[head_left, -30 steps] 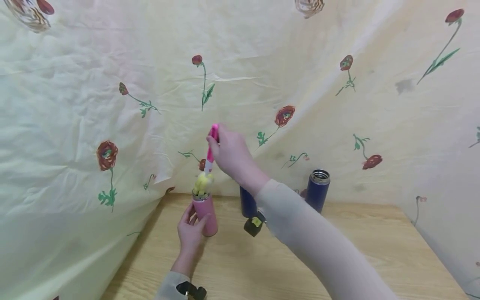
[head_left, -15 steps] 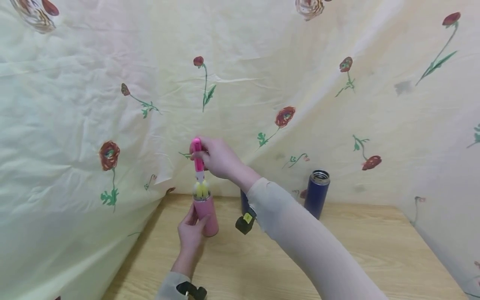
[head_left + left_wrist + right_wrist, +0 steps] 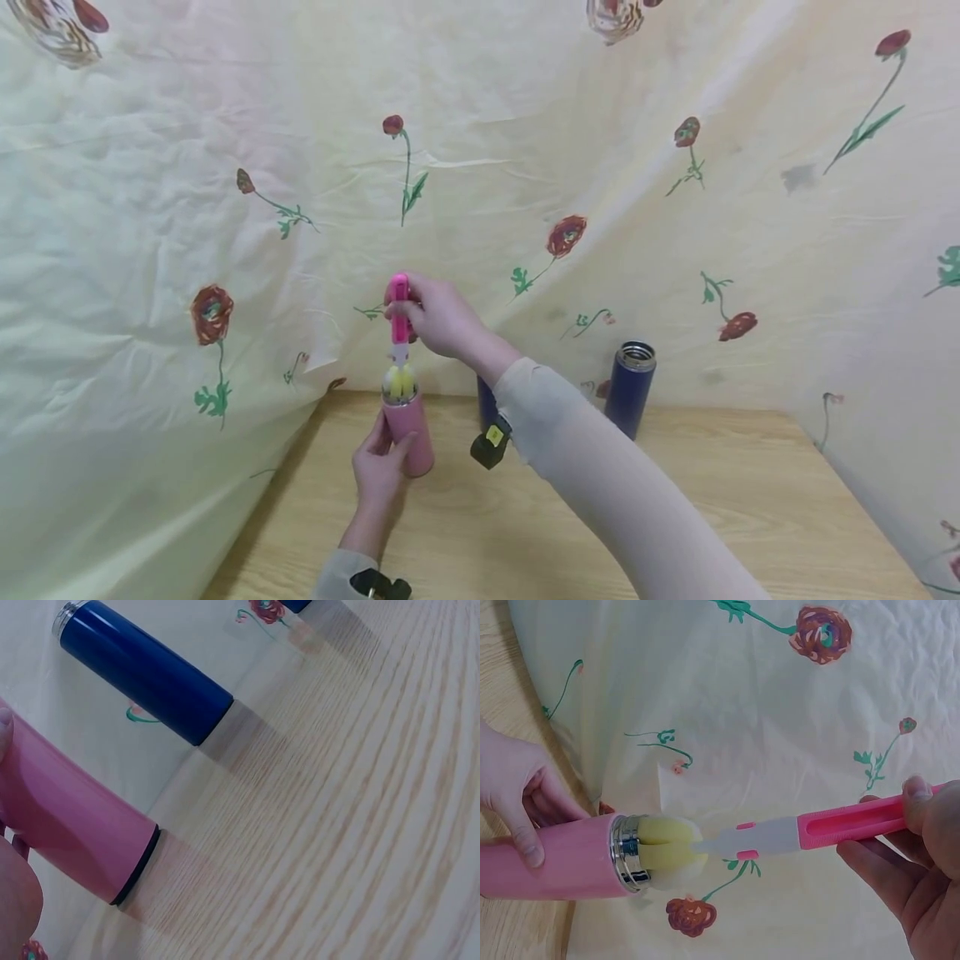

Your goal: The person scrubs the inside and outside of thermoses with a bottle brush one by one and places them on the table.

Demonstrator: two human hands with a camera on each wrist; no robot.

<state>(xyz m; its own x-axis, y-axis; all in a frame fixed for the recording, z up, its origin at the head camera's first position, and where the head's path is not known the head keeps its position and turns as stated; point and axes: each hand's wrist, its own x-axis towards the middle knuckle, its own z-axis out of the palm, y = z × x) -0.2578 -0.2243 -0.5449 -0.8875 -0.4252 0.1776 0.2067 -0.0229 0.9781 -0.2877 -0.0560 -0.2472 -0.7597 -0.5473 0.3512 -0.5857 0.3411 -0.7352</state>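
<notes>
A pink bottle (image 3: 409, 433) with a bare metal neck stands near the left of the table, and my left hand (image 3: 379, 468) grips it around the side. By its pink handle, my right hand (image 3: 438, 315) holds a bottle brush (image 3: 855, 822) above that bottle. The brush's yellow and white sponge head (image 3: 667, 844) sits partly inside the bottle's mouth, with its upper part showing outside. In the left wrist view the pink bottle (image 3: 79, 814) rests on its black base, and only some of my fingers show at the edge.
A blue bottle (image 3: 146, 671) stands just right of the pink one, mostly behind my right arm in the head view. Further right is another dark blue bottle (image 3: 631, 390), lidless. A flower-patterned cloth (image 3: 480, 167) hangs behind the wooden table (image 3: 720, 500).
My right hand has moved left and down, bringing the brush upright and its sponge head lower into the pink bottle's mouth. The left hand keeps its hold.
</notes>
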